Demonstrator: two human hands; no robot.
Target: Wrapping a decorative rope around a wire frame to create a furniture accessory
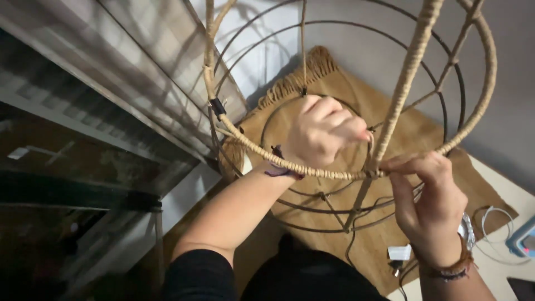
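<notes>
Both grips are closed on the same piece of work. Left hand (322, 132), reaching inside a dark wire frame (446, 72), is curled into a fist around a thin cord (369, 137) that shows at its fingertips. Right hand (432, 203), outside the frame, pinches the junction where a cord-wrapped horizontal ring (278, 159) meets a cord-wrapped upright rib (409, 67). The frame is an open cage of concentric rings and ribs, empty apart from the left hand; several wires are bare and dark, others carry pale wrapping. A black clip or band (217, 106) sits on the wrapped rib at the left edge of the cage. The wrapped ring runs between the two hands, touching the right fingers and crossing just below the left wrist. Beneath the frame lies a tan fringed mat (390, 111) on a pale floor (501, 111). Near the right wrist, a white cable (490, 228) lies coiled at the mat's edge. Glass panels (83, 139) close off the left side.
</notes>
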